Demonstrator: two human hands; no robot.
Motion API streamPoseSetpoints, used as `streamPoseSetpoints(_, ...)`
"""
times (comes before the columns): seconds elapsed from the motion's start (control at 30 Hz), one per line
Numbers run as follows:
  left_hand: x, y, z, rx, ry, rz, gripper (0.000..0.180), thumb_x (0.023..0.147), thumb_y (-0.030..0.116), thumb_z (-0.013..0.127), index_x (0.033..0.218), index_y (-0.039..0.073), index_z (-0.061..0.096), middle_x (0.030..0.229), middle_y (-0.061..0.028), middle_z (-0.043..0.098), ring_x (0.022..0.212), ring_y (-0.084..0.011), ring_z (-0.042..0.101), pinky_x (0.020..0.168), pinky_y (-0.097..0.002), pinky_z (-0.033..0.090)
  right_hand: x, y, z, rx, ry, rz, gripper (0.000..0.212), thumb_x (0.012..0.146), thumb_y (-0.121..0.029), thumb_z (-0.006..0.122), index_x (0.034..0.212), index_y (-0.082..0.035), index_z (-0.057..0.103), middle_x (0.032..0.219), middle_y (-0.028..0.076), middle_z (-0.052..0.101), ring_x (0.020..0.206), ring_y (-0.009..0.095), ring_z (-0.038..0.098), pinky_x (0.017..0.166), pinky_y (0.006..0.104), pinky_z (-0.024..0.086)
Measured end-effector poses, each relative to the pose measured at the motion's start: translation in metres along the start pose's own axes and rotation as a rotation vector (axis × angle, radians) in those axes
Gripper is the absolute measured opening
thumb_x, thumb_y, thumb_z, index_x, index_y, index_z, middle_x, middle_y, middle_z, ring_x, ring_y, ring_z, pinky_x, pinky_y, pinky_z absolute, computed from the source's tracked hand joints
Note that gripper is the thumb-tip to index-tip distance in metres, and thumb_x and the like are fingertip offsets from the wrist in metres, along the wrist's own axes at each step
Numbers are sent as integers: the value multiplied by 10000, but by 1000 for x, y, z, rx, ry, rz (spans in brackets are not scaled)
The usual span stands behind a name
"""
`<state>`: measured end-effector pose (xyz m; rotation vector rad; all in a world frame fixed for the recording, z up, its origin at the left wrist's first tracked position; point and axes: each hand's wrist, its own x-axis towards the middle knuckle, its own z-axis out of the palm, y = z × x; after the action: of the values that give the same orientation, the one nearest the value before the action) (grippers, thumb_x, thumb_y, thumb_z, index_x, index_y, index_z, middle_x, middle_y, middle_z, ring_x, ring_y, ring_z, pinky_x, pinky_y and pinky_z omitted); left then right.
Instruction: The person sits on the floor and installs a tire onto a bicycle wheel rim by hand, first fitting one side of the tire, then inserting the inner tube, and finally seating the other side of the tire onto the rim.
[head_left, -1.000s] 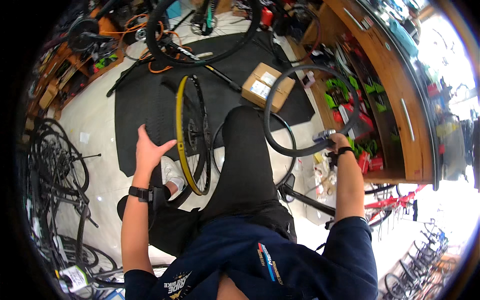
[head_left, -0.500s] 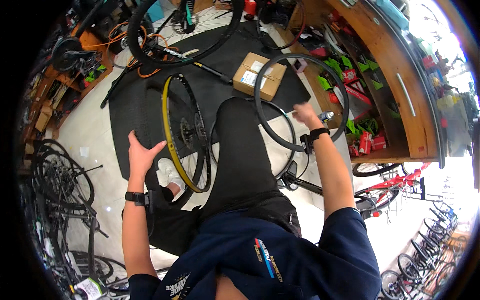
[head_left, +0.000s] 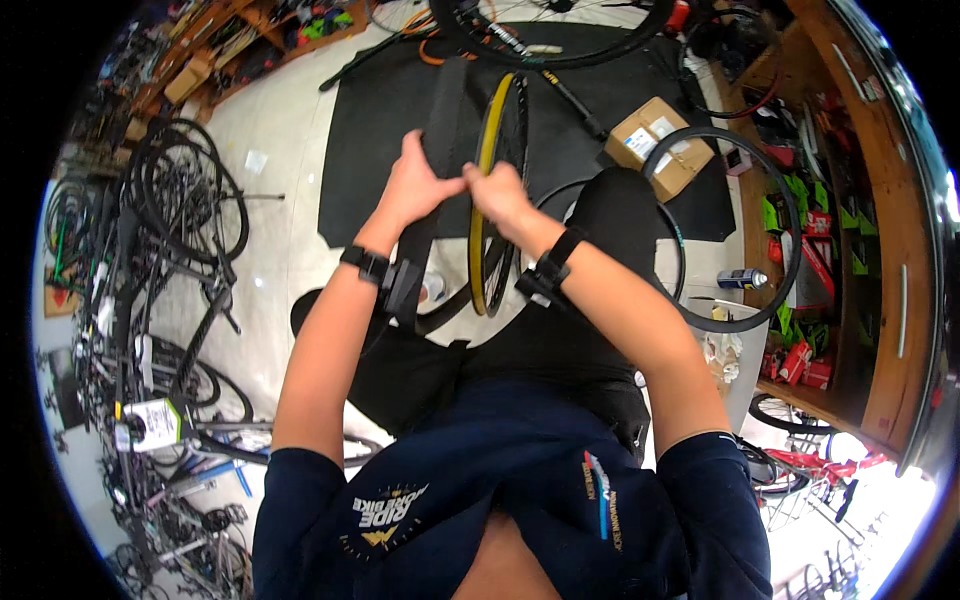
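Observation:
A bicycle wheel stands upright in front of me, its rim lined with a yellow rim strip (head_left: 477,245). Just left of it a black tyre (head_left: 449,95) stands on edge, partly behind my left hand. My left hand (head_left: 412,187) is beside the tyre with its fingers apart and thumb stretched toward the wheel. Closed at the yellow-lined rim is my right hand (head_left: 500,198), meeting the left thumb tip. Whatever its fingers pinch is hidden. My right knee (head_left: 615,220) is close to the wheel on the right.
A black mat (head_left: 365,130) covers the floor ahead. On it sits a cardboard box (head_left: 645,120); a loose tyre (head_left: 795,215) leans near it. A spray can (head_left: 742,279) lies by the wooden shelf unit (head_left: 880,250) on the right. Several bicycles (head_left: 190,200) crowd the left.
My right hand has come from beside the loose tyre across to the wheel's rim. The left hand has moved up toward it. The whole view has shifted to the left.

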<state>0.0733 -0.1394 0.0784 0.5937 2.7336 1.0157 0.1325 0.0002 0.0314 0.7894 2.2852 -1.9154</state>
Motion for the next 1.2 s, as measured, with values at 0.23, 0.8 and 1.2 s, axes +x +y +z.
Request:
streamPoseSetpoints(0.23,35,-42,-61,-263,54,-69,536,719,144,807,1151,-76,580,953,-116,686,825,-192,664,733,-332,541,11,16,-45,47,-29,-65,391,914,-257,714,1031,109,642,849,137,677,734,219,624,682,368,505)
streamPoseSetpoints(0.8,-21,-76,-61,-580,227,-90,876,831,364,797,1421,-117,362,1282,-228,574,1148,-256,594,982,-343,473,56,40,-157,-107,193,-17,299,1012,-203,576,987,91,622,787,97,663,640,156,580,581,325,450)
streamPoseSetpoints(1.2,-40,-113,-39,-477,456,-46,705,910,227,704,1458,-72,377,1355,-238,549,1218,-272,565,1031,-346,438,57,42,-198,49,202,185,260,1059,-302,473,1143,-75,568,855,11,662,739,128,628,575,316,448)
